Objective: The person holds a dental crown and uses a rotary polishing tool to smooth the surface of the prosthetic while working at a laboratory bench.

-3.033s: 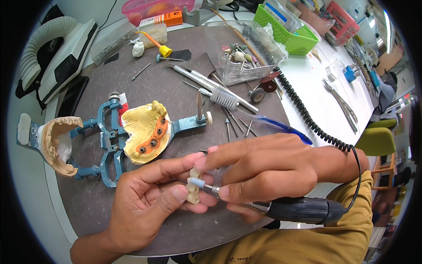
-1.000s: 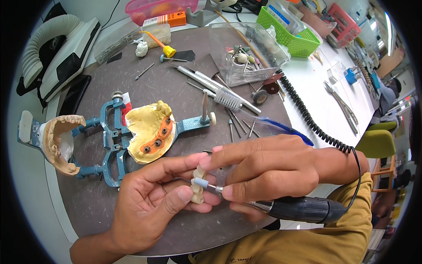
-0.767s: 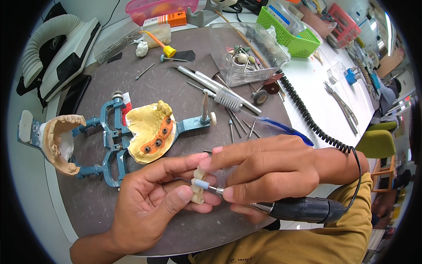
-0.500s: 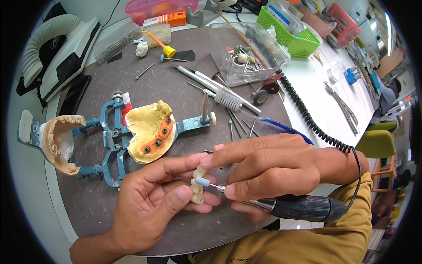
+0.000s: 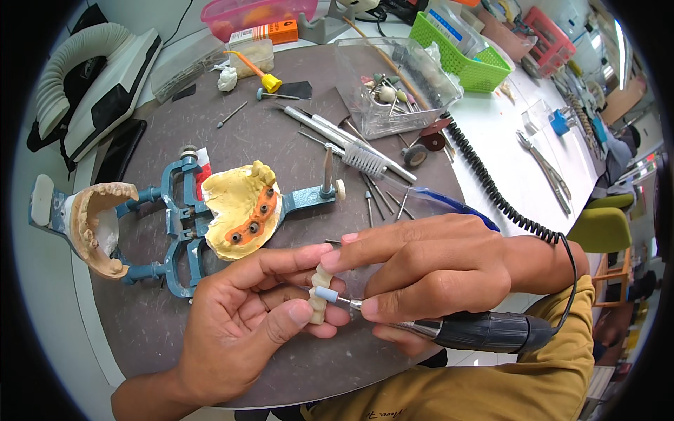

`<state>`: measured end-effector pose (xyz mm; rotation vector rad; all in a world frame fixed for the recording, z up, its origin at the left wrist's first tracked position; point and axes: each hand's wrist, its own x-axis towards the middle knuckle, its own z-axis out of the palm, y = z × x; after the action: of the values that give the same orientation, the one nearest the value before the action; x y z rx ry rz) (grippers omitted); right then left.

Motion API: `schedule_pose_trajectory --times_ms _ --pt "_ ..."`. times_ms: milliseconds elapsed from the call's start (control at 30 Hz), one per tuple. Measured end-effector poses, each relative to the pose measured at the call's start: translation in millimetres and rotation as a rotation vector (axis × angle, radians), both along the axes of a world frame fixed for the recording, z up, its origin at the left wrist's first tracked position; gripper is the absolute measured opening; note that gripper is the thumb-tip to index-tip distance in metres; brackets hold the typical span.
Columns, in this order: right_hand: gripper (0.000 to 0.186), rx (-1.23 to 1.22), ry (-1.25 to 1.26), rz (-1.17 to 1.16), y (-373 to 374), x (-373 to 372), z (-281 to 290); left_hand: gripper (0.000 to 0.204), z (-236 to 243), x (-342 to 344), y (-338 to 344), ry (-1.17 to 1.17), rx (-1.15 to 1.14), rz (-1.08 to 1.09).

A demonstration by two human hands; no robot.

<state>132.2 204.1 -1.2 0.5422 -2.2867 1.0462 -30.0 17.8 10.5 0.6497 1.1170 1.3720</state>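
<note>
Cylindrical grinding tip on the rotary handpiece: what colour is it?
Light blue; the cylindrical grinding tip shows best in the head view, the only one here.

Dark handwriting-like script runs along the mustard-yellow garment (image 5: 484,382) on the person's lap, near the lower edge of my view. At the back of the bench, the orange-and-white cardboard box (image 5: 283,31) carries small dark print on its pale side, too fine for me to make out. The blue-and-white packet (image 5: 444,27) in the green basket (image 5: 484,73) looks printed too, its wording unclear.
</note>
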Motion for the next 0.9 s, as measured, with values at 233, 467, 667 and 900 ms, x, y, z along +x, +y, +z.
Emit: schedule_pose_trajectory --times_ms 233,467,667,900 --pt "0.028 0.041 0.009 0.03 1.2 -1.5 -0.4 0.048 1.9 0.0 0.5 -0.014 -0.016 -0.007" --pt "0.027 -0.003 -0.004 -0.001 -3.4 -0.8 0.5 0.051 2.8 -2.4 -0.3 -0.022 -0.042 -0.037" --pt "0.024 0.014 0.026 -0.005 -2.0 -1.8 -2.5 0.051 3.0 -1.8 0.7 -0.013 -0.035 -0.033" --pt "0.026 -0.009 0.006 -0.027 -3.8 -0.9 -0.1 0.049 1.8 -1.5 0.5 -0.007 -0.014 -0.023"
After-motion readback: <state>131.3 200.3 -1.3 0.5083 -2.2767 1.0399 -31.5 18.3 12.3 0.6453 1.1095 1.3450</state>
